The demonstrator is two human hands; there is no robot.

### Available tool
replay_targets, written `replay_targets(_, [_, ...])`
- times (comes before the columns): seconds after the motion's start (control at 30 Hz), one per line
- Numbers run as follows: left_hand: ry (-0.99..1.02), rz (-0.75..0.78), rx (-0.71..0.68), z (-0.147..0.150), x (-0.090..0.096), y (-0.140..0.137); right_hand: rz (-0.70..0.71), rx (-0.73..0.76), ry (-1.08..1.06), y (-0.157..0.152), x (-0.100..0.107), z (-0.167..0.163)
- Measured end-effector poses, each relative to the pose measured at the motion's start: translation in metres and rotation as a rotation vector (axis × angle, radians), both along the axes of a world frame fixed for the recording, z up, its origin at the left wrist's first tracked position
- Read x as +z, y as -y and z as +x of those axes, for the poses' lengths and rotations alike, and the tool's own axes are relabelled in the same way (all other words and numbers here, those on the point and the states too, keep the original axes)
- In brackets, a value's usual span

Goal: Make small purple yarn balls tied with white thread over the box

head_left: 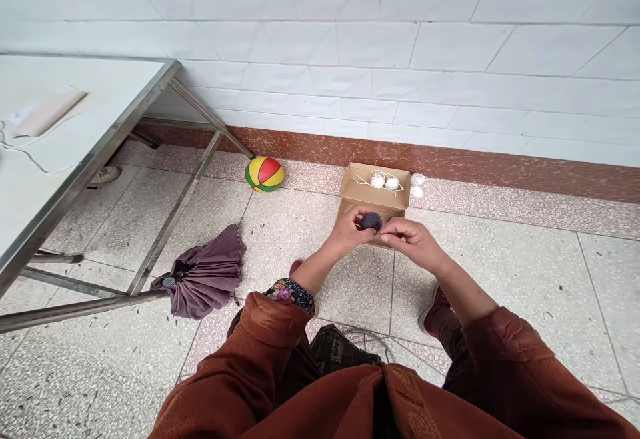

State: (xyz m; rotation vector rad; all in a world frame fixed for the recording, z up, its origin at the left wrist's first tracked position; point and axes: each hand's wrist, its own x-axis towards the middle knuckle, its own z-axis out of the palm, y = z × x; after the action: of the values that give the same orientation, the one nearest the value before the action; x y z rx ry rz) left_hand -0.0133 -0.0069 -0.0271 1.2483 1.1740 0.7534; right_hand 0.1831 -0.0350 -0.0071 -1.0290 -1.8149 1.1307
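My left hand (347, 231) is closed around a dark purple ball of yarn (371, 221), held above the front part of an open cardboard box (350, 191). Just to the right, my right hand (411, 242) pinches with thumb and forefinger close to the ball; a yarn end seems to be in the pinch, though it is too thin to be sure. Two white balls of yarn (385, 180) with loose strands lie in the back part of the box. Beside the box's right edge, more white yarn balls (417, 184) rest on the floor by the wall.
A red, yellow and green ball (265, 174) sits by the table leg. A folded purple umbrella (207, 272) lies on the floor at left. The metal-framed table (125, 86) stands at left, bearing a beige object (53, 112) and a white cord. A tiled wall (400, 46) rises behind.
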Motion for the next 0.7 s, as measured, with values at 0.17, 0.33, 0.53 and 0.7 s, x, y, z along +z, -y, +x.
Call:
replay_targets(0.17, [0.217, -0.051, -0.262, 0.002, 0.007, 0.009, 0.013, -0.298, -0.006, -0.010, -0.009, 0.011])
replay_targets(0.33, [0.548, -0.106, -0.279, 0.002, 0.010, 0.008, -0.012, -0.329, 0.145, -0.012, -0.030, 0.007])
replay_targets(0.53, [0.276, -0.054, 0.055, -0.002, -0.001, -0.003, 0.052, 0.039, 0.239, 0.000, -0.025, -0.007])
replay_targets(0.7, [-0.037, 0.039, 0.029, -0.002, -0.004, -0.003, 0.035, 0.105, 0.090, 0.004, -0.003, -0.005])
